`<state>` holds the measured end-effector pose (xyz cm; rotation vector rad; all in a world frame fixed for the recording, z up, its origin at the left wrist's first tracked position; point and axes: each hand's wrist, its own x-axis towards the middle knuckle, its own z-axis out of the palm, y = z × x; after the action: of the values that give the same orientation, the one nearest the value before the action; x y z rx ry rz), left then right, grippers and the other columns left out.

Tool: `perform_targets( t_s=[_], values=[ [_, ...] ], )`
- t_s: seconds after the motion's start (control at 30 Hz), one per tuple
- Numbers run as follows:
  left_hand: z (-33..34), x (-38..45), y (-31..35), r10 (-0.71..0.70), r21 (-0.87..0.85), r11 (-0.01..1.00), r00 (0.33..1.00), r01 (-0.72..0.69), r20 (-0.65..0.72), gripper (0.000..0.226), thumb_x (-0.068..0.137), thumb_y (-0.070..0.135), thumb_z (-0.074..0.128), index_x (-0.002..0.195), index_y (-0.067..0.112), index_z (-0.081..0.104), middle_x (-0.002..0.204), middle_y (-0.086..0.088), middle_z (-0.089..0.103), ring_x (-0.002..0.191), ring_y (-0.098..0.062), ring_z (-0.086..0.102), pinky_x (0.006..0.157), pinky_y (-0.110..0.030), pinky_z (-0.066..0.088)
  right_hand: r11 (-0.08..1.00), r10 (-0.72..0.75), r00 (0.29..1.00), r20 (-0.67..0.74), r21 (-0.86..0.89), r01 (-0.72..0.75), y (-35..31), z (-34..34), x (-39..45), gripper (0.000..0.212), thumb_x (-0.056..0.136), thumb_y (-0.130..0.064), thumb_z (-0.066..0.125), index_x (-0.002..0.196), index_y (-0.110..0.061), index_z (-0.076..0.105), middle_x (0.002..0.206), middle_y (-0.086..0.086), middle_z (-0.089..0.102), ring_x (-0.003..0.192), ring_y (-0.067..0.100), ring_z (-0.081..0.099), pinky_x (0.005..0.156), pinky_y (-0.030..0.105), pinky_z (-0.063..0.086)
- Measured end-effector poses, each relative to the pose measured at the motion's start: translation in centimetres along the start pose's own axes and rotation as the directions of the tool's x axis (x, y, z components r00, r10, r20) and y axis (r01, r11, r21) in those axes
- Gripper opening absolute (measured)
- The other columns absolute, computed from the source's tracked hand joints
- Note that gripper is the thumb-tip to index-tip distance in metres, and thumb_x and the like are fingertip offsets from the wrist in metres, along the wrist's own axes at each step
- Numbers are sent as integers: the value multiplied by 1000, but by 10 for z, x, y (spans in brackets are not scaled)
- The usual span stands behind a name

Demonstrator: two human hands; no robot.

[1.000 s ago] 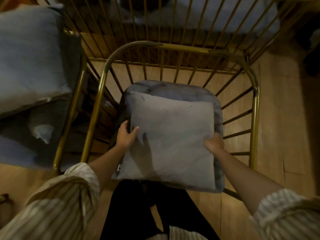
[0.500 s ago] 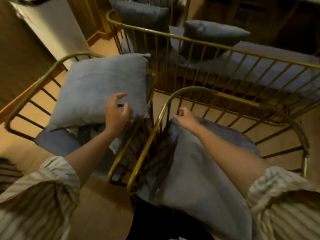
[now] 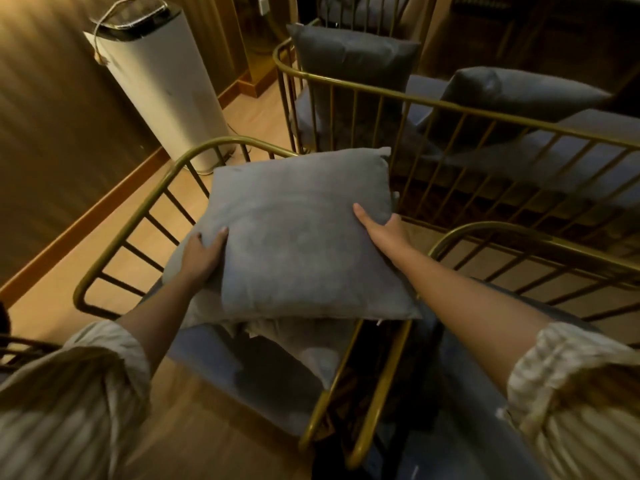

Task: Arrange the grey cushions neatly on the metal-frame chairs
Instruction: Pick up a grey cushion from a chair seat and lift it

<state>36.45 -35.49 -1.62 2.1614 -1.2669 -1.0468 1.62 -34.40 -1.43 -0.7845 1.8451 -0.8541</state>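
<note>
Spanning the far right of the view, a long bench [image 3: 519, 114] of thin brass-coloured rods carries a smooth blue-grey seat pad, with two plump dark grey cushions on it: one [image 3: 349, 69] standing upright at the left end, the other [image 3: 519, 93] lying tilted further right. Nearer, a metal-frame chair [image 3: 138, 216] with a rounded tubular top rail and straight slanted spokes sits on pale wood flooring [image 3: 214, 424]. A second chair [image 3: 512, 233] of the same curved gold tubing stands just beside it on the right, its seat covered in soft grey fabric. Behind the left chair, against a dark wall, a tall white cylindrical appliance [image 3: 162, 95] with a black top has a cord looped over it.

Above the left chair's seat, a square grey cushion [image 3: 301, 237], matte and softly filled with pinched corners, is held roughly flat between both hands. Beneath it lies crumpled lighter fabric [image 3: 311, 351] on the chair's blue seat pad [image 3: 214, 355].

The left hand [image 3: 201, 254] grips the cushion's left edge, thumb on top and fingers curled under. The right hand [image 3: 384, 228] clasps the right edge, thumb lying across the upper face, the other fingers hidden below. Both forearms emerge from rolled, striped, loosely woven sleeves [image 3: 69, 393].
</note>
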Motion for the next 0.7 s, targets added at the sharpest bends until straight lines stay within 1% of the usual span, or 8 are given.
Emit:
perform_targets(
  t_s=[0.1, 0.17, 0.23, 0.33, 0.43, 0.53, 0.6, 0.7],
  values=[
    [-12, 27, 1, -139, -142, 976, 974, 166, 181, 113, 64, 87, 57, 149, 14, 37, 147, -13, 49, 128, -35, 52, 108, -52, 41, 998, 38, 999, -2, 49, -38, -1, 3, 21, 128, 28, -94, 69, 132, -20, 57, 129, 1, 67, 114, 26, 65, 99, 44, 53],
    [-17, 28, 10, -156, -284, 921, 920, 267, 359, 87, 71, 82, 57, 134, 22, 52, 131, -10, 61, 113, -28, 61, 96, -45, 48, 997, 44, 999, 2, 55, -44, -6, 2, 20, 128, 27, -90, 73, 132, -20, 58, 129, 1, 66, 114, 26, 65, 99, 43, 53],
    [-15, 23, 21, -103, -353, 892, 888, 281, 448, 53, 85, 73, 47, 112, 29, 59, 115, -6, 65, 101, -23, 62, 81, -38, 48, 997, 35, 999, 9, 62, -36, -9, -3, 14, 125, 28, -86, 75, 132, -18, 59, 128, 2, 66, 113, 26, 65, 98, 41, 54],
    [-10, 15, 35, -2, -438, 875, 906, 206, 423, 33, 95, 64, 37, 100, 37, 56, 107, -1, 65, 96, -19, 62, 83, -38, 48, 994, 27, 1000, -1, 107, -26, -6, -9, 6, 102, 46, -77, 79, 127, -17, 61, 125, 2, 67, 110, 25, 66, 97, 41, 54],
    [-14, 13, 49, 71, -547, 826, 938, 136, 340, 39, 96, 65, 29, 105, 42, 59, 109, 4, 66, 99, -16, 63, 93, -41, 47, 984, -11, 1000, -23, 177, 15, -2, -17, -6, 79, 54, -71, 80, 115, -24, 62, 123, 2, 69, 109, 23, 66, 99, 42, 54],
    [-13, 11, 68, 141, -606, 789, 931, 99, 335, 54, 94, 69, 30, 120, 35, 63, 119, 2, 69, 110, -19, 63, 104, -45, 43, 966, -36, 995, -93, 252, 58, 5, -36, -18, 83, 48, -74, 78, 113, -26, 58, 121, -1, 67, 108, 20, 65, 96, 38, 53],
    [-6, 6, 86, 185, -618, 782, 916, 83, 356, 62, 94, 68, 33, 134, 27, 59, 127, -2, 67, 117, -22, 62, 105, -45, 43, 948, -48, 983, -178, 301, 101, 10, -59, -25, 79, 59, -68, 77, 118, -20, 58, 124, 2, 66, 106, 19, 64, 90, 33, 52],
    [13, -15, 128, 275, -602, 798, 871, 29, 407, 61, 92, 69, 37, 131, 29, 60, 128, 0, 68, 120, -21, 61, 105, -45, 43, 923, -8, 955, -296, 365, 120, 21, -109, -36, 116, 39, -86, 73, 129, -15, 56, 129, 5, 65, 112, 22, 65, 98, 40, 53]
  ],
)
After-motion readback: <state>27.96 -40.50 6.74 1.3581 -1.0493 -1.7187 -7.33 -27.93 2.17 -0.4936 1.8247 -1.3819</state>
